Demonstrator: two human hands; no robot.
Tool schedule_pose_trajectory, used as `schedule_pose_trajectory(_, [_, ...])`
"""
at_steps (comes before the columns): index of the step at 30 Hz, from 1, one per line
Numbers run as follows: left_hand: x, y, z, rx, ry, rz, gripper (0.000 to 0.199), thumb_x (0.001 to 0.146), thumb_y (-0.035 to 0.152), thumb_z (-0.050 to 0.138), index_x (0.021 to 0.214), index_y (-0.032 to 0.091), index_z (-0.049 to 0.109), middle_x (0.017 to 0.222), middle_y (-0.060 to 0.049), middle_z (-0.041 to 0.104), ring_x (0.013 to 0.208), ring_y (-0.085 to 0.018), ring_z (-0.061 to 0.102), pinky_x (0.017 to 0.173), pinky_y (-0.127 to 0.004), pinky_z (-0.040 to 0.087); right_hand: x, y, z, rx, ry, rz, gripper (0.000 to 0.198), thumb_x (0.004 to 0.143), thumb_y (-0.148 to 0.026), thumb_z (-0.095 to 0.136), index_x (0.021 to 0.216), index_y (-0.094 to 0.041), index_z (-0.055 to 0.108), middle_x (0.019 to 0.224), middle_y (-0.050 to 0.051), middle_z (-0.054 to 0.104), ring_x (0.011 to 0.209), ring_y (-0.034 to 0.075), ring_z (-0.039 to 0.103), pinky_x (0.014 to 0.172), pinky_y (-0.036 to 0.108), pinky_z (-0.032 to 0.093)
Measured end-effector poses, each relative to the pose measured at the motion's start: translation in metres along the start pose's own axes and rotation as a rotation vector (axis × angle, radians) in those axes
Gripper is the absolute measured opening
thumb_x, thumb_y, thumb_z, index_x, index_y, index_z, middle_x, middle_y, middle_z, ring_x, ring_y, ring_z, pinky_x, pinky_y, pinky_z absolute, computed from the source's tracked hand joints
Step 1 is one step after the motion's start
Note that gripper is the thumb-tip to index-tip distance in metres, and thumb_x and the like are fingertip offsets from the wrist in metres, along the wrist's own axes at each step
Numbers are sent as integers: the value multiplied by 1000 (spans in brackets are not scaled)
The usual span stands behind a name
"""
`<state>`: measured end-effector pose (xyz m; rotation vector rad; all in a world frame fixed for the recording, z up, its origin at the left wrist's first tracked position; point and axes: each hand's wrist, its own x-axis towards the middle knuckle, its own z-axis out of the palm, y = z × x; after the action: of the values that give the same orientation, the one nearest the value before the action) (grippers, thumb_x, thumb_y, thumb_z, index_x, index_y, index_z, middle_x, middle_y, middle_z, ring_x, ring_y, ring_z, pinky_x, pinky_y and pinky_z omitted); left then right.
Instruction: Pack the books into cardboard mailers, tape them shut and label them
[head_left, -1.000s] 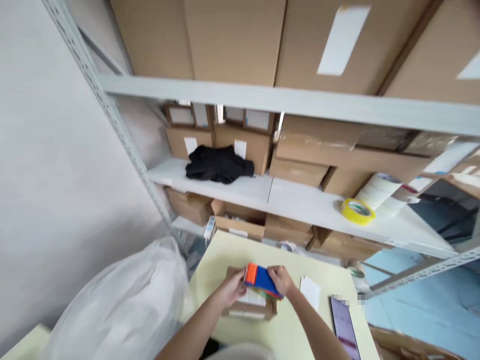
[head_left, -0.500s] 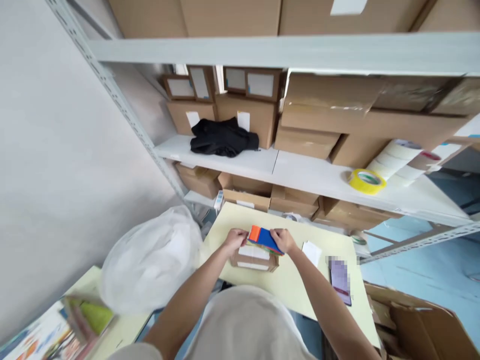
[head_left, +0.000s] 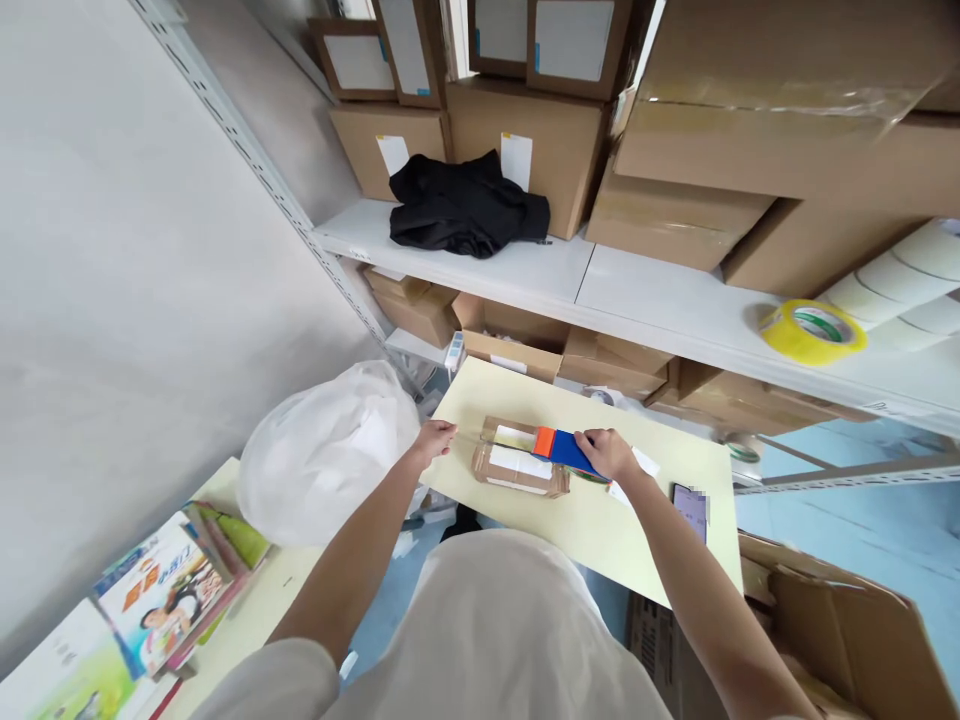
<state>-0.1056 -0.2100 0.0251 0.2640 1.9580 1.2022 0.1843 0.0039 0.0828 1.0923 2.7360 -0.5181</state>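
A small brown cardboard box (head_left: 486,462) with white labels lies on the pale yellow table (head_left: 600,535). My right hand (head_left: 609,455) is closed round a blue tape dispenser (head_left: 564,449) with an orange front, held at the box's right end. Left of the box, my left hand (head_left: 435,441) is pinched shut. A faint clear strip of packing tape (head_left: 471,437) seems to run from its fingertips across the box top toward the dispenser.
White papers (head_left: 645,462) and a phone (head_left: 688,510) lie right on the table. A white plastic bag (head_left: 322,450) and books (head_left: 161,595) are at left. The shelf (head_left: 637,290) behind holds cartons, black cloth (head_left: 469,205) and yellow tape (head_left: 812,331). An open carton (head_left: 840,620) stands at lower right.
My hands have moved apart: the left out past the box's left side, the right with the dispenser toward its right end. The camera view has shifted lower and closer.
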Motion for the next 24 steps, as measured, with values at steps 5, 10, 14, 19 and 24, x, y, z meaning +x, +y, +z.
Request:
schedule_pose_trajectory(5, [8, -23, 25, 133, 29, 10, 20, 63, 32, 68, 56, 16, 60, 51, 2, 51, 48, -10, 45, 48, -23, 37, 2, -6, 4, -36, -31, 0, 48, 96, -44, 29, 78, -20, 66, 84, 8, 72, 79, 18, 65, 66, 26, 37])
schedule_pose_trajectory(10, [4, -46, 57, 200, 32, 81, 22, 71, 38, 61, 73, 16, 64, 72, -4, 66, 72, -17, 62, 64, -25, 46, -1, -6, 3, -47, -53, 15, 48, 97, -44, 29, 86, -20, 68, 89, 10, 72, 82, 19, 65, 67, 26, 37])
schedule_pose_trajectory(14, [-5, -64, 64, 306, 74, 88, 38, 70, 40, 65, 98, 15, 61, 89, -11, 69, 90, -26, 65, 75, -33, 48, -2, -5, 3, -65, -65, -7, 46, 96, -43, 29, 95, -20, 69, 92, 10, 71, 84, 20, 64, 67, 26, 38])
schedule_pose_trajectory(19, [-21, -50, 39, 482, 39, 247, 58, 81, 47, 52, 128, 13, 47, 131, -21, 53, 122, -31, 50, 100, -44, 38, 0, -5, 6, -20, -70, 56, 52, 96, -46, 26, 85, -19, 69, 88, 10, 71, 85, 21, 64, 67, 27, 38])
schedule_pose_trajectory(24, [-22, 5, 45, 1015, -273, 768, 126, 43, 64, 77, 146, 14, 23, 155, -20, 14, 143, -39, 10, 114, -53, 7, 1, -3, 6, 6, -107, 53, 52, 96, -47, 25, 92, -18, 69, 97, 12, 71, 90, 22, 63, 72, 27, 39])
